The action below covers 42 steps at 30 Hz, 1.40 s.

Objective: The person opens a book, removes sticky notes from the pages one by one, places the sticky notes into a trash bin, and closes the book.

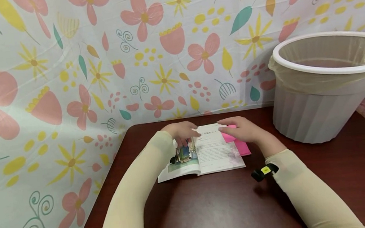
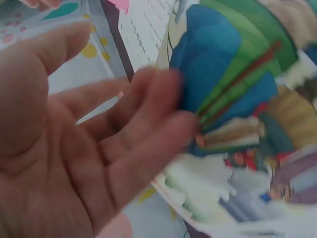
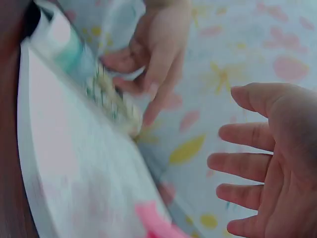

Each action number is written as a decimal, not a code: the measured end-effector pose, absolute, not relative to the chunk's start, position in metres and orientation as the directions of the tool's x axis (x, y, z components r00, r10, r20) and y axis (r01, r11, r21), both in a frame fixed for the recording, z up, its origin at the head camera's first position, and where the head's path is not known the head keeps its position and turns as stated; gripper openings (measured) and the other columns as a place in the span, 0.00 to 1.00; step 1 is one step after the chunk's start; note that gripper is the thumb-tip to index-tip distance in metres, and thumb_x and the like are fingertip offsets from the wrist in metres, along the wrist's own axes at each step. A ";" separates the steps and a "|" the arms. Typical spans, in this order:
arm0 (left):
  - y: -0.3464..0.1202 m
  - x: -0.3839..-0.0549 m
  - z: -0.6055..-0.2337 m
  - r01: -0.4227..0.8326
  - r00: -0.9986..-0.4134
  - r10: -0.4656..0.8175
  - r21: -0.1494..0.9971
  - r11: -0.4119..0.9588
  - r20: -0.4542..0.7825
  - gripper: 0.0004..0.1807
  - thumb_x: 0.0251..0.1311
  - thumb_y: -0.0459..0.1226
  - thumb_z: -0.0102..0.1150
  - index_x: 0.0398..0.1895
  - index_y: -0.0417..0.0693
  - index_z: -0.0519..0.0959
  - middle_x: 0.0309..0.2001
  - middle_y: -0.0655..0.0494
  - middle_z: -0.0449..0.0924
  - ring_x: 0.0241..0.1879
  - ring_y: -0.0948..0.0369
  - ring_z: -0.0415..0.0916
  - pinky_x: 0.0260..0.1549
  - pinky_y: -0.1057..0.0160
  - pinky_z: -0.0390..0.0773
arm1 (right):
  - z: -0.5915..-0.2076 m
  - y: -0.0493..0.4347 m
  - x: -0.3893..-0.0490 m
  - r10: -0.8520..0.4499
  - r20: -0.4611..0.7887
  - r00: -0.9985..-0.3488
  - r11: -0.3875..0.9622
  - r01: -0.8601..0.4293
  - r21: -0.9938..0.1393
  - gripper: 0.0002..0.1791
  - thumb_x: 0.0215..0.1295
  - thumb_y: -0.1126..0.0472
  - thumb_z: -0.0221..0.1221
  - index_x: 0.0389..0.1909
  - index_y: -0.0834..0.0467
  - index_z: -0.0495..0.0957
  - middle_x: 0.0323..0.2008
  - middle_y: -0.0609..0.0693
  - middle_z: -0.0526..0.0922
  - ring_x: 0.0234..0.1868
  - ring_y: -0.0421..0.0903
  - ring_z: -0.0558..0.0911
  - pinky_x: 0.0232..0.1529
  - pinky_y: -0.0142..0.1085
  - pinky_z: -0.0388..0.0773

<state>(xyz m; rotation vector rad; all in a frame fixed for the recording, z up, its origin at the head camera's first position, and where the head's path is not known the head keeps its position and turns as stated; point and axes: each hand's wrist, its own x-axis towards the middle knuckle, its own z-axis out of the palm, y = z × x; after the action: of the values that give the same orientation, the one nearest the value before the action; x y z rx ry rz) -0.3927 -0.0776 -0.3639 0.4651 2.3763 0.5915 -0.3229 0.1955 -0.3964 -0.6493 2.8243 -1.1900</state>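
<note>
An open book (image 1: 220, 152) lies on the table, a colour picture on its left page and printed text on its right page. My left hand (image 1: 183, 131) is over the upper left page, fingers loosely bent and holding nothing; in the left wrist view the hand (image 2: 99, 153) is blurred beside the picture page (image 2: 223, 74). Whether its fingertips touch the paper I cannot tell. Above the book's upper right side is my right hand (image 1: 240, 128), its fingers spread and apart from each other in the right wrist view. Bright pink paper (image 1: 243, 147) sticks out at the right edge, partly under this hand.
A pale waste bin (image 1: 312, 106) with a plastic liner stands at the table's back right. Behind the dark wooden table (image 1: 210, 205) hangs a flower-patterned cloth (image 1: 165, 68). A black strap device with a yellow label (image 1: 265, 170) is on the right wrist.
</note>
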 end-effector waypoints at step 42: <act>-0.018 -0.386 -0.416 0.438 -0.806 0.497 0.243 0.866 -0.320 0.43 0.57 0.60 0.70 0.75 0.57 0.71 0.75 0.61 0.71 0.75 0.60 0.65 0.75 0.55 0.65 | -0.453 0.238 -0.361 -0.247 -0.013 -0.969 0.642 -0.153 -0.751 0.29 0.75 0.57 0.58 0.73 0.62 0.70 0.66 0.66 0.78 0.62 0.60 0.79 0.66 0.59 0.76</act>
<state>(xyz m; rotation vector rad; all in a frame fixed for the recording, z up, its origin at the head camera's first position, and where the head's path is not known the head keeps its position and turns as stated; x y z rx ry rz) -0.3856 -0.0177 -0.4161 0.6939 2.6622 0.2211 -0.3614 0.2379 -0.4532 -0.3354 2.7415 -1.2380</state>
